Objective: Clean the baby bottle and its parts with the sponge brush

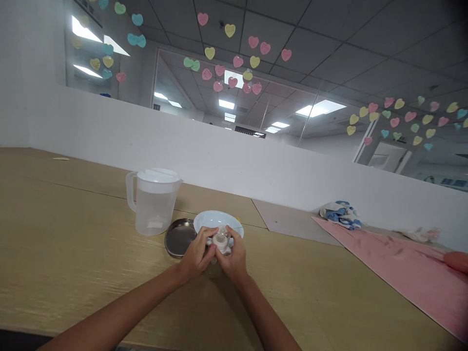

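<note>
Both hands meet in front of a white bowl (236,223) and hold what looks like a small baby bottle (221,240), with a clear dome-shaped top and a white ring. My left hand (198,252) grips it from the left, thumb and fingers pressed to the white part. On the other side my right hand (236,254) is closed round it, fingertips at the clear top. The lower part of the bottle is mostly hidden by the hands. Just left of my left hand lies a round dark metal tray (178,240), partly behind the bowl.
A translucent lidded pitcher (155,204) stands left of the tray on the wooden table (91,253). To the right lie a pink cloth (398,265), a crumpled blue-and-white cloth (340,214) and a pinkish rounded object (457,261). A low white wall (226,161) borders the back.
</note>
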{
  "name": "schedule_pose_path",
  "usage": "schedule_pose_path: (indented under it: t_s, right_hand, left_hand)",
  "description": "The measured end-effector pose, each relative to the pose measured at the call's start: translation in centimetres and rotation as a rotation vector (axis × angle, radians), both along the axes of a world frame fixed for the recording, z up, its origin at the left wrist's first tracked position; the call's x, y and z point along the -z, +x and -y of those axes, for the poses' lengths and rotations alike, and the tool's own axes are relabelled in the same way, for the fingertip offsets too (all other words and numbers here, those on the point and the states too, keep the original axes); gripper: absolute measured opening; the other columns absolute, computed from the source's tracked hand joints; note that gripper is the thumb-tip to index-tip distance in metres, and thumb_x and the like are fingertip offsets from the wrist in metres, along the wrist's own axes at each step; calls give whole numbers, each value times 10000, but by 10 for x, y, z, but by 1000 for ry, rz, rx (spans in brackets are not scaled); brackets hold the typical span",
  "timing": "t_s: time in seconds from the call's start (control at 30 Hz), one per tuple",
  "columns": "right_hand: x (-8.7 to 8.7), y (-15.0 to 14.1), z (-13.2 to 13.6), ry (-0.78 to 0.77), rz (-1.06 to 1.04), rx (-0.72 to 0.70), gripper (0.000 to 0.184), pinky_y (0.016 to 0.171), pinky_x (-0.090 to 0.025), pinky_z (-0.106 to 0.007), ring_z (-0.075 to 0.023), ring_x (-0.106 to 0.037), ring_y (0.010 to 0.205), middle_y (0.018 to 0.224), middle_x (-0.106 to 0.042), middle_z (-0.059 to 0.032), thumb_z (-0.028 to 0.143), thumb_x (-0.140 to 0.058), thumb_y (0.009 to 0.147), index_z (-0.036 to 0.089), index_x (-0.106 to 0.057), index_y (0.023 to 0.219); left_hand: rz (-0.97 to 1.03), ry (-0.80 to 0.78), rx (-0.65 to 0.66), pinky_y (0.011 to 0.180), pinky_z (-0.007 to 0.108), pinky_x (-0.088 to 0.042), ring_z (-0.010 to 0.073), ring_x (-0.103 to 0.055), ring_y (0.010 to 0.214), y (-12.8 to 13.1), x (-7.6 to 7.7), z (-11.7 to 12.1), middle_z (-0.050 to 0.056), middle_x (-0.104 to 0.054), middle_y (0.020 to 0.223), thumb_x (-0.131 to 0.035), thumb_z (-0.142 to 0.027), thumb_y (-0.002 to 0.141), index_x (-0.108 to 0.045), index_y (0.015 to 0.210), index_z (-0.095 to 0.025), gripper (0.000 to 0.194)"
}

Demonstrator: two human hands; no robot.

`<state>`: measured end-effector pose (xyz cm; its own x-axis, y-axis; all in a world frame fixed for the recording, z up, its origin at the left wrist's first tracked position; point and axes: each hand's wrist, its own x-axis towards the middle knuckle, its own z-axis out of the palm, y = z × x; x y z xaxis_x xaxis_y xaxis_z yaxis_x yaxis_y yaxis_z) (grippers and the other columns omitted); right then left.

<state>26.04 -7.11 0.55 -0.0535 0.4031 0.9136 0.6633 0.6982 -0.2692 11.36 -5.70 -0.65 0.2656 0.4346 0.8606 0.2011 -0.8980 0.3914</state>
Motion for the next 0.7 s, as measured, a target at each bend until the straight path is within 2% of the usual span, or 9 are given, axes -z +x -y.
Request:
schedule_pose_path:
  t_s: [0.43, 0.7]
  right_hand:
    - [1, -1, 1, -34, -15, 51, 508, 728, -494, -366, -216, -592, 822, 927, -625, -89, 408, -592, 729, 159, -513, 1164]
    - [5, -7, 2, 42, -25, 107, 514, 756, -471, -393, -231, -580, 850, 955, -614, -110, 388, -566, 756, 146, -485, 1202]
  left_hand:
    - [31, -41, 0, 873, 368, -424, 206, -503, 1000, 2, 2, 0, 102, -504, 1084, -381, -264, 897, -399, 1240, -184, 352]
    - [66, -55, -35, 860, 368, -425, 188, -501, 968, 8, 6, 4, 98, -489, 1050, -323, -262, 915, -389, 1239, -172, 342]
